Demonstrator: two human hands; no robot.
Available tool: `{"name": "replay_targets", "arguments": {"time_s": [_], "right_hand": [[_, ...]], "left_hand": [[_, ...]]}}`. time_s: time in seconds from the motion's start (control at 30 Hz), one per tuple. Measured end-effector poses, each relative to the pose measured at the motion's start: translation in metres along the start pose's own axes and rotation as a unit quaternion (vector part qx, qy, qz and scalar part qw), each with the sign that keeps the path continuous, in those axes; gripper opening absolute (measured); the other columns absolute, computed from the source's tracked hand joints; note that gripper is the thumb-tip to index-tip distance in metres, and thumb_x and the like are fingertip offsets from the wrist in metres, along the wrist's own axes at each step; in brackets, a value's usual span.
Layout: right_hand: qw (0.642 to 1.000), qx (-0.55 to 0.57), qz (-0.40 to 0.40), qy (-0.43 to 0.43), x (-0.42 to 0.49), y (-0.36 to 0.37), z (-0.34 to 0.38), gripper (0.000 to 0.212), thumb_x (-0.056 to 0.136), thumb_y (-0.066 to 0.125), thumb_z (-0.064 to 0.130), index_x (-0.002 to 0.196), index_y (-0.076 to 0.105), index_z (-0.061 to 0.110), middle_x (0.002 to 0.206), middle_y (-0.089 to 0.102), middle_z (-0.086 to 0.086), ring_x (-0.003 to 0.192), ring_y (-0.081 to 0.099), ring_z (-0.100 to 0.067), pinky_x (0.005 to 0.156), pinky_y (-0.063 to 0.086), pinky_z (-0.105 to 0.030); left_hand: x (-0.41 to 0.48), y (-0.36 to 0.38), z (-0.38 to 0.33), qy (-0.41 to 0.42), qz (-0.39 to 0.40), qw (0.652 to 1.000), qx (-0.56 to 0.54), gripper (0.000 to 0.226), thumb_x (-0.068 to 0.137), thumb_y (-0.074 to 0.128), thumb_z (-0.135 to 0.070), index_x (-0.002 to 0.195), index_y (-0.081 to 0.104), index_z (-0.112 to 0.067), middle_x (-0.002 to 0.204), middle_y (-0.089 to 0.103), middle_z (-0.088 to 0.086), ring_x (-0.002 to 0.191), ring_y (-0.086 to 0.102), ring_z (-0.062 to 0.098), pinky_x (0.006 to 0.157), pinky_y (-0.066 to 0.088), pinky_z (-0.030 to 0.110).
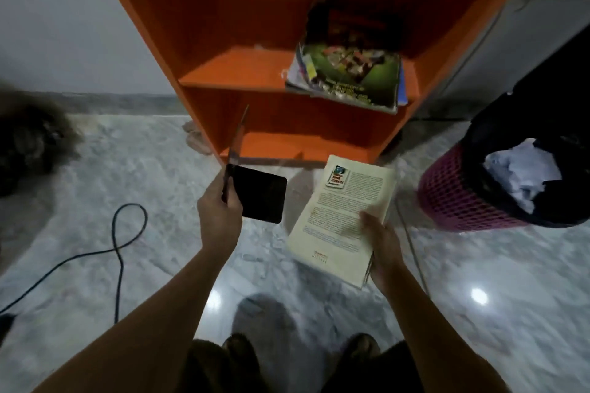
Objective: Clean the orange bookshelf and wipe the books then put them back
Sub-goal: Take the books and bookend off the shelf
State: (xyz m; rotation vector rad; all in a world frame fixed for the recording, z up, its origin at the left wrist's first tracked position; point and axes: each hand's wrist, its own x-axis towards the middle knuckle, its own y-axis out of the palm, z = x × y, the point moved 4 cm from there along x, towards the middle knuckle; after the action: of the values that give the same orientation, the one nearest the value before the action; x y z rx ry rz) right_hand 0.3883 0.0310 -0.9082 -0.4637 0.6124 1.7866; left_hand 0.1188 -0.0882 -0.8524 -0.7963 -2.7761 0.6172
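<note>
Orange laminate bookshelf point(242, 73) is at top centre of frame, standing on a grey-white marble-pattern floor point(127, 169). A messy stack of glossy books and magazines point(351, 76) lies flat on the right half of its middle shelf, green cover on top, front edge overhanging the board. Left hand point(218, 204), centre frame, has its fingers curled round a flat black rounded-corner panel point(261, 195). A thin brownish edge-on strip point(238, 137) rises from the same grip toward the shelf; too blurred to tell what it is. Right hand point(381, 242), right of centre, grips a cream paperback book point(338, 210) by its lower right corner, thumb on top, text-covered back cover up, held just in front of the shelf base. A pink mesh plastic basket point(453, 198) with a black liner and crumpled white paper point(520, 172) sits at the right edge. A black cable point(121, 242) loops on the floor at lower left.
</note>
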Motion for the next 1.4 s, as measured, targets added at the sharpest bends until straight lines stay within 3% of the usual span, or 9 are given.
{"name": "replay_targets", "arguments": {"time_s": [0.3, 0.47, 0.6, 0.77, 1.0, 1.1, 1.2, 1.33, 1.4], "right_hand": [[0.998, -0.029, 0.012, 0.052, 0.207, -0.028, -0.156, 0.054, 0.079, 0.075, 0.035, 0.126, 0.061, 0.015, 0.118, 0.07, -0.01, 0.106, 0.067, -0.034, 0.094, 0.051, -0.057], [0.994, -0.075, -0.025, 0.069, 0.26, -0.036, -0.194, 0.041, 0.088, 0.067, 0.032, 0.124, 0.062, 0.011, 0.114, 0.071, -0.01, 0.103, 0.068, -0.032, 0.095, 0.052, -0.049], [0.976, -0.187, -0.105, 0.046, 0.259, -0.04, -0.193, 0.04, 0.096, 0.058, 0.025, 0.131, 0.055, 0.005, 0.126, 0.062, -0.012, 0.115, 0.058, -0.032, 0.087, 0.047, -0.035], [0.951, -0.291, -0.095, 0.038, 0.257, -0.042, -0.195, 0.038, 0.095, 0.057, 0.016, 0.131, 0.053, 0.005, 0.123, 0.061, -0.011, 0.115, 0.058, -0.034, 0.089, 0.051, -0.039], [0.914, -0.36, -0.162, -0.093, 0.234, -0.028, -0.107, 0.047, 0.09, 0.055, 0.034, 0.134, 0.053, 0.018, 0.132, 0.058, -0.004, 0.117, 0.058, -0.029, 0.101, 0.046, -0.043], [0.866, -0.374, -0.199, -0.266, 0.201, -0.015, -0.029, 0.034, 0.089, 0.05, 0.038, 0.121, 0.057, 0.026, 0.108, 0.068, 0.001, 0.098, 0.064, -0.022, 0.087, 0.051, -0.038], [0.766, -0.398, -0.234, -0.448, 0.159, -0.002, 0.039, 0.019, 0.092, 0.054, 0.033, 0.109, 0.059, 0.028, 0.086, 0.06, 0.011, 0.075, 0.058, -0.009, 0.067, 0.049, -0.029], [0.597, -0.416, -0.247, -0.64, 0.105, 0.016, 0.116, 0.025, 0.089, 0.062, 0.033, 0.111, 0.056, 0.023, 0.101, 0.054, 0.007, 0.08, 0.049, -0.004, 0.056, 0.031, -0.013], [0.568, -0.444, -0.239, -0.651, 0.1, 0.024, 0.146, 0.044, 0.085, 0.065, 0.04, 0.122, 0.049, 0.022, 0.117, 0.048, -0.001, 0.085, 0.049, -0.01, 0.057, 0.034, -0.015]], "left_hand": [[0.018, 0.122, 0.212, -0.045, -0.035, 0.998, 0.009, 0.033, 0.102, 0.045, -0.017, 0.129, 0.062, -0.008, 0.114, 0.069, 0.011, 0.106, 0.063, 0.022, 0.094, 0.051, 0.034], [0.023, 0.163, 0.274, -0.082, -0.052, 0.995, -0.018, 0.034, 0.102, 0.046, -0.012, 0.132, 0.06, -0.006, 0.118, 0.068, 0.008, 0.109, 0.061, 0.018, 0.093, 0.045, 0.017], [0.021, 0.169, 0.296, -0.134, -0.036, 0.99, 0.007, 0.031, 0.102, 0.046, -0.013, 0.126, 0.063, -0.003, 0.114, 0.069, 0.011, 0.105, 0.062, 0.023, 0.092, 0.048, 0.029], [0.02, 0.162, 0.306, -0.224, 0.026, 0.971, 0.079, 0.028, 0.101, 0.045, -0.011, 0.102, 0.065, 0.008, 0.088, 0.063, 0.018, 0.095, 0.06, 0.039, 0.077, 0.038, 0.032], [0.041, 0.137, 0.254, -0.14, 0.03, 0.982, 0.121, 0.041, 0.097, 0.055, -0.025, 0.132, 0.057, -0.005, 0.126, 0.062, 0.017, 0.118, 0.057, 0.035, 0.097, 0.046, 0.042], [0.059, 0.124, 0.189, -0.003, -0.014, 0.991, 0.137, 0.039, 0.095, 0.053, -0.037, 0.125, 0.06, -0.013, 0.121, 0.064, 0.011, 0.112, 0.06, 0.032, 0.091, 0.049, 0.043], [0.08, 0.124, 0.123, 0.06, 0.009, 0.992, 0.112, 0.041, 0.098, 0.051, -0.039, 0.126, 0.062, -0.011, 0.123, 0.064, 0.01, 0.112, 0.059, 0.027, 0.093, 0.047, 0.039], [0.101, 0.145, 0.022, -0.001, 0.143, 0.989, -0.035, 0.046, 0.099, 0.048, -0.048, 0.125, 0.062, -0.013, 0.111, 0.067, 0.004, 0.107, 0.062, 0.026, 0.095, 0.049, 0.04], [0.102, 0.153, -0.023, -0.075, 0.192, 0.97, -0.127, 0.049, 0.098, 0.045, -0.054, 0.126, 0.058, -0.016, 0.11, 0.066, 0.004, 0.104, 0.062, 0.026, 0.093, 0.052, 0.045]]}}
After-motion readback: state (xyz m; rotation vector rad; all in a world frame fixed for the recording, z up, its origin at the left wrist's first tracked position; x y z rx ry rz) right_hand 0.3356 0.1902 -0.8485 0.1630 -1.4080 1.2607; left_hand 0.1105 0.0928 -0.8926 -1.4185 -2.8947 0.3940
